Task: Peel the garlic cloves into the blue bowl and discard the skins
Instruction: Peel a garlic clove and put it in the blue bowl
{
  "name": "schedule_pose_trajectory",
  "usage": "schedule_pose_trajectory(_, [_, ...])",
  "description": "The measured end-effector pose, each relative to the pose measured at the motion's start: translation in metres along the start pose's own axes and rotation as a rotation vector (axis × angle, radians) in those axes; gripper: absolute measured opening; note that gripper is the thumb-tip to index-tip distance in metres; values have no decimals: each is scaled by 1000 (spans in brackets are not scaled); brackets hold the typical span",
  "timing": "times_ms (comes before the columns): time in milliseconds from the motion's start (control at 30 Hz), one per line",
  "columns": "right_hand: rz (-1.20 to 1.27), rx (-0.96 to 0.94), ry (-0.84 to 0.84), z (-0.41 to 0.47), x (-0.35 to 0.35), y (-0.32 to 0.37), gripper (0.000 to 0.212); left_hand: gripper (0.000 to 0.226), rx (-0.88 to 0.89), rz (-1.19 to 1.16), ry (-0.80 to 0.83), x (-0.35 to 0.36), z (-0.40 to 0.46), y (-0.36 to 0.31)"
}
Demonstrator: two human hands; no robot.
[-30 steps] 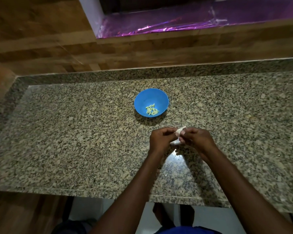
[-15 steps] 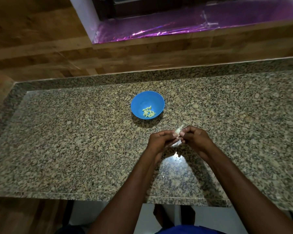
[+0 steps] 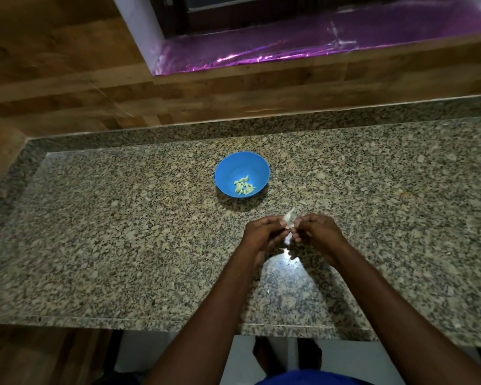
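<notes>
Both hands, left hand [image 3: 264, 234] and right hand [image 3: 315, 233], still pinch the garlic clove [image 3: 288, 218], unchanged.

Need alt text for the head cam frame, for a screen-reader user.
A person's left hand and right hand together pinch a garlic clove with pale skin above a speckled granite counter. Beyond the hands, a blue bowl holds a small heap of peeled cloves.

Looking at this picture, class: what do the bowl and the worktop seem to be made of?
Blue bowl: probably plastic, matte, with a uniform bright colour and a thin rim. Worktop: seemingly polished granite, with speckled tan, grey and black grains and a bright glare spot near the hands.
</notes>
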State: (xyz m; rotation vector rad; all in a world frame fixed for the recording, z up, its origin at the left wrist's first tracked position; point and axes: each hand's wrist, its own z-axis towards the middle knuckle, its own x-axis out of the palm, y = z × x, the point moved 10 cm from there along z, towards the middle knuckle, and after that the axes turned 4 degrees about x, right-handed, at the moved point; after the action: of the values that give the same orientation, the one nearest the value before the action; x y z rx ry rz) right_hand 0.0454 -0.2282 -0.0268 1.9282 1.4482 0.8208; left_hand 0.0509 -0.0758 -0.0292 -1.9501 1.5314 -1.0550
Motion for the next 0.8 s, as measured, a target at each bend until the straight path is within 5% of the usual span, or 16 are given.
schedule_pose_trajectory(200, [-129, -46, -36, 4, -8, -3, 7, 4, 12, 195, -5, -6, 3, 3])
schedule_pose_trajectory(400, [-236, -139, -36, 0, -10, 0, 16, 21, 160, 479, 18, -2, 2, -7])
schedule_pose_trajectory(800, [14, 175, 110, 1, -2, -34, 23, 12, 126, 286, 18, -3, -2, 7])
